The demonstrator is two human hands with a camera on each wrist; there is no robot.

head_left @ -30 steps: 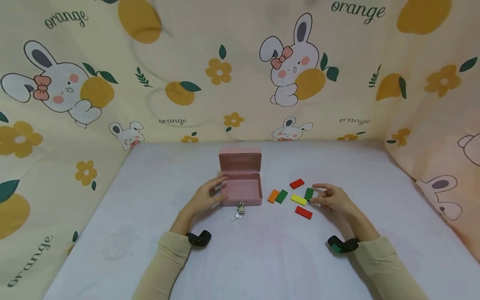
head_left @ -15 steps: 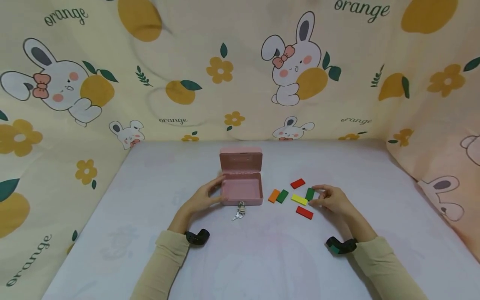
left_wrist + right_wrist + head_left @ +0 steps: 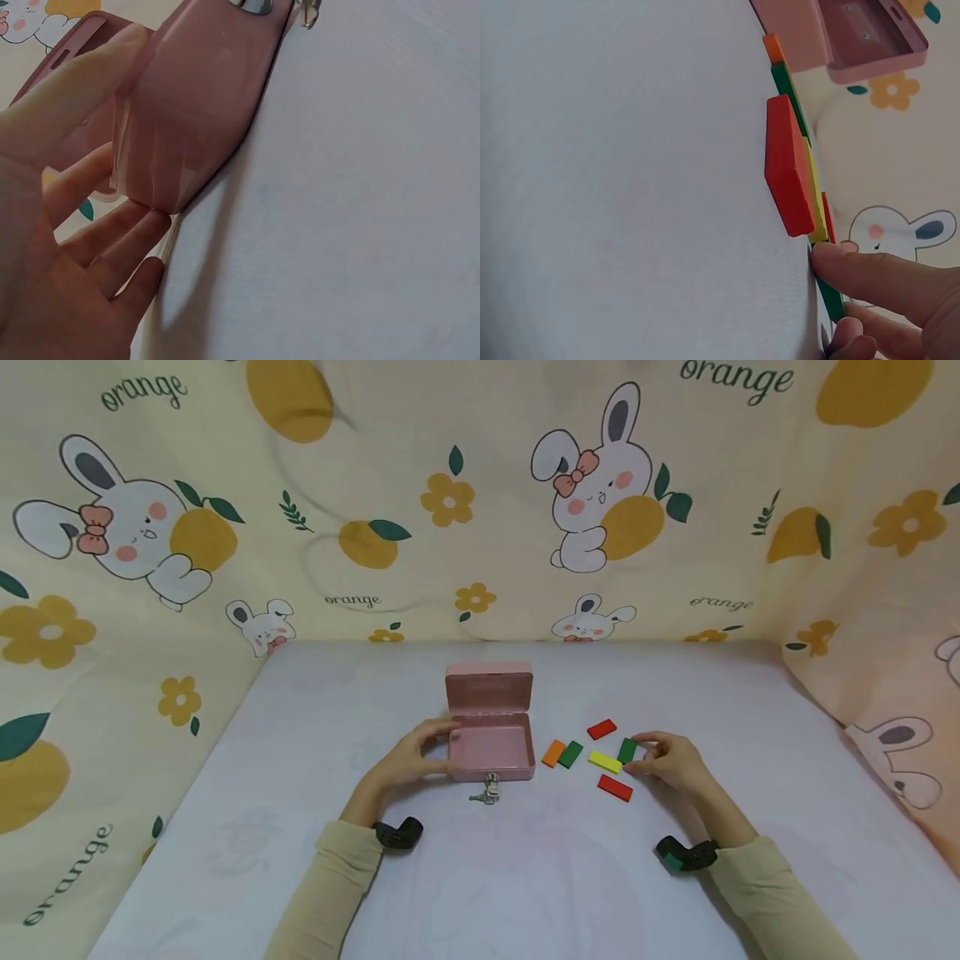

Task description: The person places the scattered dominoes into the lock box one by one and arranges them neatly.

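Green block (image 3: 627, 750) pinched flat by right-hand fingers (image 3: 647, 755); it may slip. Left hand (image 3: 411, 758) curls around pink box (image 3: 492, 753).

You are looking at a white tabletop (image 3: 525, 877) closed in on three sides by a pale yellow cloth backdrop (image 3: 465, 427). It is printed with bunnies (image 3: 592, 477), oranges (image 3: 367, 545), yellow flowers and the word "orange". The light is soft and even.
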